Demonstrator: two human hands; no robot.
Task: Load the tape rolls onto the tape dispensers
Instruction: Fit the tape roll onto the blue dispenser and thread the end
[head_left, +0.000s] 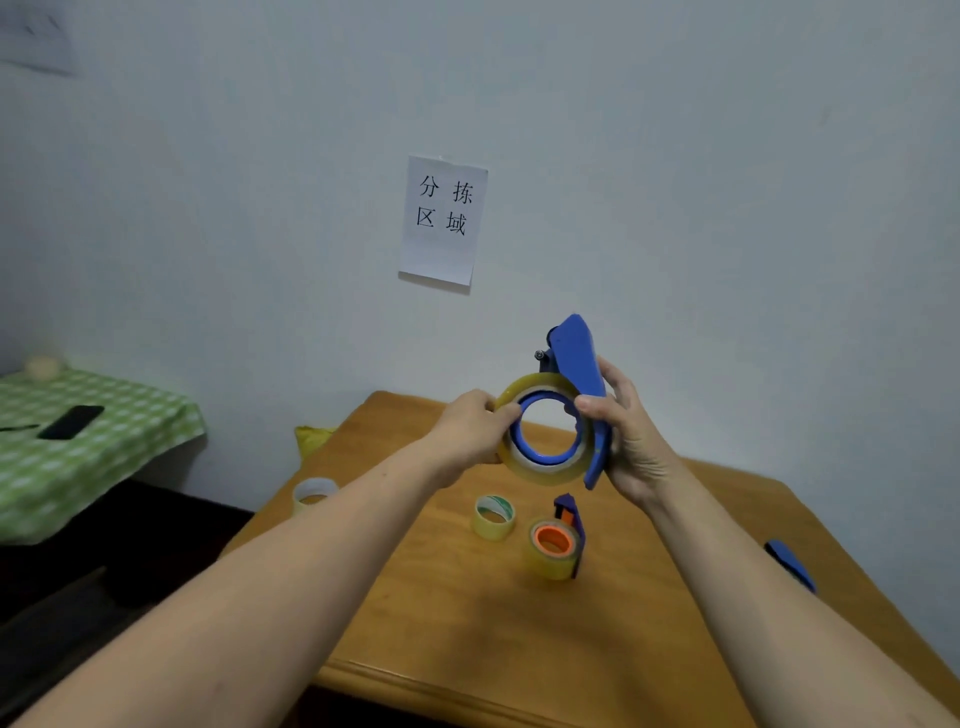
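Note:
I hold a blue tape dispenser (579, 358) up in front of me above the wooden table (467, 623). A yellowish clear tape roll (543, 475) sits around its blue hub. My left hand (470, 434) grips the roll's left edge. My right hand (623, 431) grips the dispenser's handle, its thumb on the roll's right side. Below on the table stands a second dispenser (569, 512) carrying a tape roll with an orange core (551, 545). Two loose rolls lie on the table: one (493, 517) in the middle, another (314, 493) near the left edge.
A third blue dispenser (789, 564) lies near the table's right edge. A yellow object (311, 436) shows at the table's far left corner. A side table with a green checked cloth (78, 457) and a black phone (72, 422) stands to the left. A paper sign (441, 221) hangs on the wall.

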